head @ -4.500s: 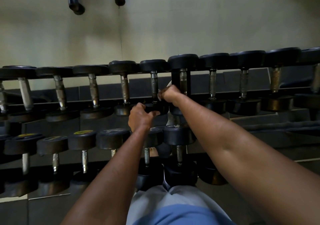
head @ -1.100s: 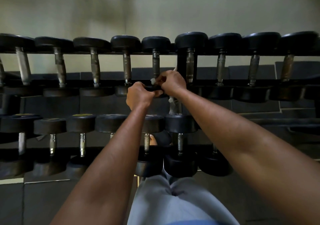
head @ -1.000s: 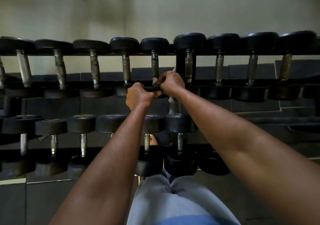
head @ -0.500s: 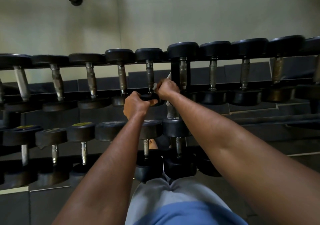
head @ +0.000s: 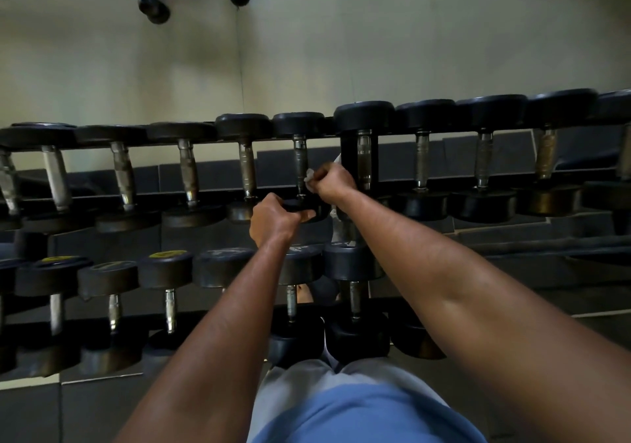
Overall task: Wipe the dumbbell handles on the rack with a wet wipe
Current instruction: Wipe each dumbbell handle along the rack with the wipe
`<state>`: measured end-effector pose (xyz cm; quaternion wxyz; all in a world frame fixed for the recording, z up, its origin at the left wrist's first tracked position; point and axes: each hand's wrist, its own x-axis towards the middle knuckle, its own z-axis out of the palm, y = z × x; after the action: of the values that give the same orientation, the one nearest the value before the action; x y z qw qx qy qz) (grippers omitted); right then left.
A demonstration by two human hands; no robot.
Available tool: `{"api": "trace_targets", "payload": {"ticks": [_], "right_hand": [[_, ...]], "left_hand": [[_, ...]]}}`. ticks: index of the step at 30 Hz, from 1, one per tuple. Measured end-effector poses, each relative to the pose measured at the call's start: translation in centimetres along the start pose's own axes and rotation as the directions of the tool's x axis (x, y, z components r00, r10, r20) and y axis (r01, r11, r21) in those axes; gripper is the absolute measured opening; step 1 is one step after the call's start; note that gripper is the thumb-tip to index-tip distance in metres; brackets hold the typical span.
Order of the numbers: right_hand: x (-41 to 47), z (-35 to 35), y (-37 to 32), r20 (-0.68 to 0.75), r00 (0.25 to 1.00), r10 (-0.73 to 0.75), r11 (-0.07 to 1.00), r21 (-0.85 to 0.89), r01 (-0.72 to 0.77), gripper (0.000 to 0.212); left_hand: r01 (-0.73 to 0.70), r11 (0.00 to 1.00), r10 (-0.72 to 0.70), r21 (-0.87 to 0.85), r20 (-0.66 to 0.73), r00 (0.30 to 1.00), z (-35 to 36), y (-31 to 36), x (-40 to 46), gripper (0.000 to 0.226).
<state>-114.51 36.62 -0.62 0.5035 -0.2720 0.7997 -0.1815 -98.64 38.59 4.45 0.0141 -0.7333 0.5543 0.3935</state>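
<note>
A pale wall [head: 341, 39] backs a two-tier rack [head: 360, 169] on dark floor tiles [head: 37, 412]. On the upper row, the left hand [head: 273, 218] grips a dumbbell [head: 300, 165] by its near head (black rubber), while the right hand [head: 333, 179] pinches a white wet wipe [head: 310, 176] against its metal handle.
</note>
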Motion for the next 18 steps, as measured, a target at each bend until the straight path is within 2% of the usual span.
{"api": "trace_targets", "payload": {"ticks": [3,6,11,15,18], "right_hand": [[1.3,-0.3,-1.8,-0.049,0.998,0.038,0.986,0.166,-0.029,0.013],[2.6,-0.7,-4.5,-0.093,0.992,0.086,0.922,0.384,-0.044,0.014],[3.0,-0.9,-5.0,-0.091,0.992,0.087,0.898,0.438,-0.039,0.012],[1.4,-1.0,-4.3,-0.216,0.974,-0.076,0.949,0.283,0.137,0.013],[0.3,-1.0,-4.3,-0.272,0.888,-0.370,0.922,0.006,0.386,0.006]], "left_hand": [[0.005,1.000,-0.005,-0.001,-0.014,1.000,0.2,-0.3,0.1,0.056],[0.012,1.000,-0.012,-0.017,-0.031,0.999,0.7,-0.6,0.2,0.055],[0.028,0.999,-0.029,-0.037,-0.034,0.999,1.0,-0.7,0.2,0.052],[0.001,0.999,-0.003,-0.036,-0.051,0.999,1.3,-1.3,0.2,0.052],[-0.010,1.000,0.008,-0.029,-0.070,0.998,1.5,-1.8,0.3,0.054]]}}
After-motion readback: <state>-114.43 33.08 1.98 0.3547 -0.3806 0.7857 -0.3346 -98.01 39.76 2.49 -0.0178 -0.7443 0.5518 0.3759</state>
